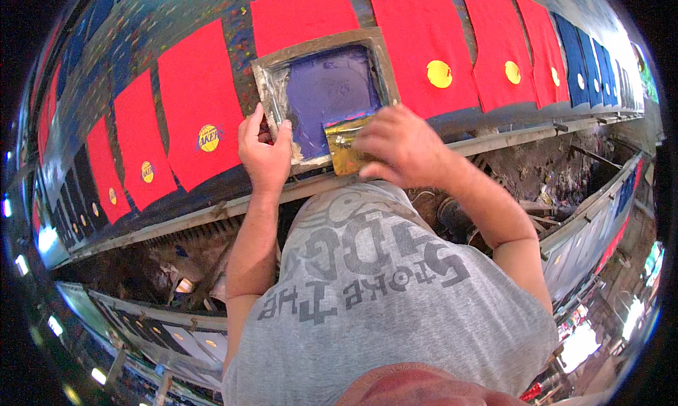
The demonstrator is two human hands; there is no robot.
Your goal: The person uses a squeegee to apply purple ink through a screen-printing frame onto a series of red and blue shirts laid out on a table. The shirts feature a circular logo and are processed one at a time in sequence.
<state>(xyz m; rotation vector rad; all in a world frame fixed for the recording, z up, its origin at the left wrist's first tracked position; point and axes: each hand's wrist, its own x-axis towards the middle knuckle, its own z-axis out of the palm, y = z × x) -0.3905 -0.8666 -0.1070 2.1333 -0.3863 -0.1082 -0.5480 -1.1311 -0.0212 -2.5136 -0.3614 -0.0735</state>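
A wooden-framed printing screen (318,45) lies over the lower part of a red fabric piece (304,14) on the long table. Dark purple ink (332,81) covers its mesh. My left hand (265,151) is closed on the frame's left bar near the lower corner, thumb toward the inside. In my right hand (402,148), slightly blurred, is a yellowish squeegee (344,151) at the screen's lower right, against the near bar. The red piece to the left (198,88) bears a yellow and purple ball print; the one to the right (424,38) has only a yellow disc with a small dark mark.
More red pieces run along the table both ways, with navy pieces (571,49) at far right and black ones at far left. A rail (487,143) edges the table nearest me. Littered ground lies below, and another table with fabric pieces (586,243) stands behind me.
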